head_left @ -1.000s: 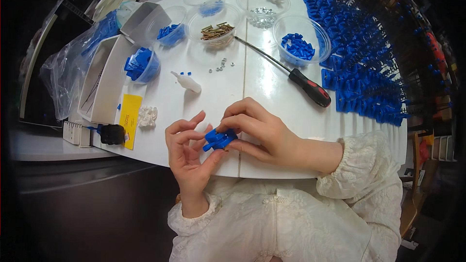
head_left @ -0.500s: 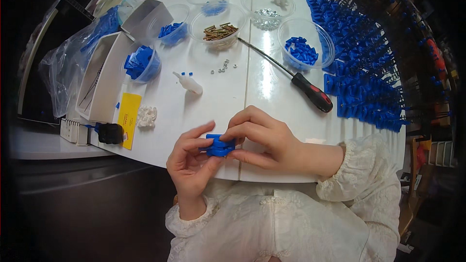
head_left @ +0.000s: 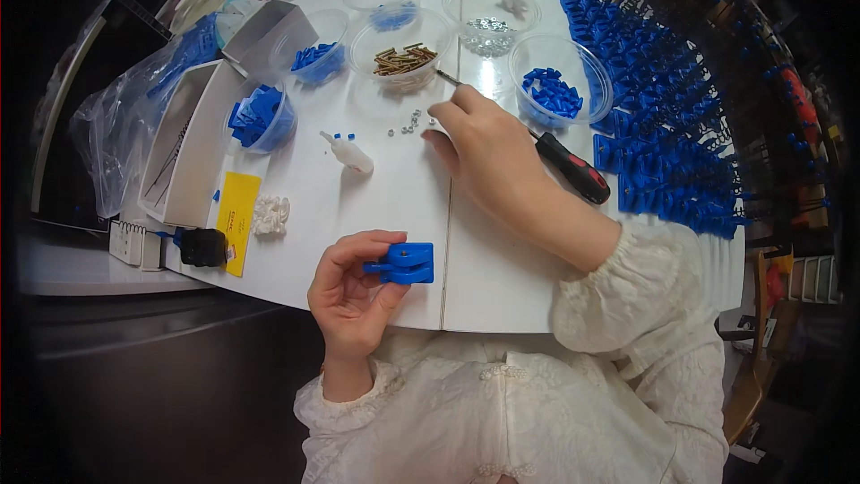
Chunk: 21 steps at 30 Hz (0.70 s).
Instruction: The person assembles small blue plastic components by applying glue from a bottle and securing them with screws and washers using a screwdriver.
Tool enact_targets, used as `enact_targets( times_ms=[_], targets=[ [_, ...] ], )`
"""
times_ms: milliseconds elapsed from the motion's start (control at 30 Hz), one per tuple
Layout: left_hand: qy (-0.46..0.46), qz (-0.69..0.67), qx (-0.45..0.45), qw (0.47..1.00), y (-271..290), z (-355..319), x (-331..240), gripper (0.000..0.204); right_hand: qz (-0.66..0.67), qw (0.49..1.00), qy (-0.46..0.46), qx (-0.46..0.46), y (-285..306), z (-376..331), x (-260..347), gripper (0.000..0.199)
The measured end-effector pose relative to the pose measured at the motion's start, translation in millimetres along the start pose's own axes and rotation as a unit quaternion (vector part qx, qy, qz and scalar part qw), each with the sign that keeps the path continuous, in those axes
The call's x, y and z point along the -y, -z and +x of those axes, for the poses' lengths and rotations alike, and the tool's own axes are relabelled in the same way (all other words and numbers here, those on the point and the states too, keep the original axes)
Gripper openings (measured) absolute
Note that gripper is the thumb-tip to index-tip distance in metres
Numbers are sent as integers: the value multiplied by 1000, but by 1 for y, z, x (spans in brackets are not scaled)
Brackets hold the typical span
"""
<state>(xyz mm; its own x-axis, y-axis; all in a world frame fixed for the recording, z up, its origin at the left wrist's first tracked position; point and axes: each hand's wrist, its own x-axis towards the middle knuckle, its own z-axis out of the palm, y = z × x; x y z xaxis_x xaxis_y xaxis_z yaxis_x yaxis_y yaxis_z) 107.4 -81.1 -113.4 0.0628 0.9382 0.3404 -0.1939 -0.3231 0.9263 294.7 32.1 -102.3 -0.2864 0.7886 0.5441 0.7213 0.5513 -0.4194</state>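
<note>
Right hand [head_left: 486,143] has come up off the blue part [head_left: 417,262] since half a second ago and is now over by the loose metal nuts [head_left: 408,130], while the left hand [head_left: 352,294] hangs on to that part. Far left there's a clear plastic bag [head_left: 100,148], then a white bin [head_left: 195,139] with a few thin rods in it. Next, a black gadget [head_left: 204,247] sits beside a yellow card [head_left: 238,215], with a tub [head_left: 288,124] of flat blue pieces behind. Moving right, the left hand is pinching the blue part between thumb and fingers, near the front edge of the table [head_left: 502,287], its squared end poking out to the right. Small white bottle [head_left: 351,157] is lying farther back, just left of the nuts. The right hand's thumb and index tip are apart, with one nut showing between them; can't tell if they're touching it. Its wrist side crosses over the screwdriver [head_left: 573,168], black-and-red handle sticking out right. Past that, a round tub [head_left: 584,61] of little blue bits, then tons of blue pieces [head_left: 667,161] in rows.
</note>
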Motion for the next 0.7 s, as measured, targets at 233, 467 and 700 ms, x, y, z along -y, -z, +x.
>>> enact_targets(
  times_ms=[233, 467, 700],
  targets=[
    [-19, 7, 40, 999, 5, -4, 4, 38, -61, 996, -34, 53, -15, 5, -11, 10],
    [3, 2, 27, 1000, 5, -4, 2, 37, -43, 999, -3, 15, -15, 3, -18, 4],
    [58, 8, -3, 998, 2, 0, 0, 36, 411, 898, -62, 143, 22, -23, 8, 10]
  ],
)
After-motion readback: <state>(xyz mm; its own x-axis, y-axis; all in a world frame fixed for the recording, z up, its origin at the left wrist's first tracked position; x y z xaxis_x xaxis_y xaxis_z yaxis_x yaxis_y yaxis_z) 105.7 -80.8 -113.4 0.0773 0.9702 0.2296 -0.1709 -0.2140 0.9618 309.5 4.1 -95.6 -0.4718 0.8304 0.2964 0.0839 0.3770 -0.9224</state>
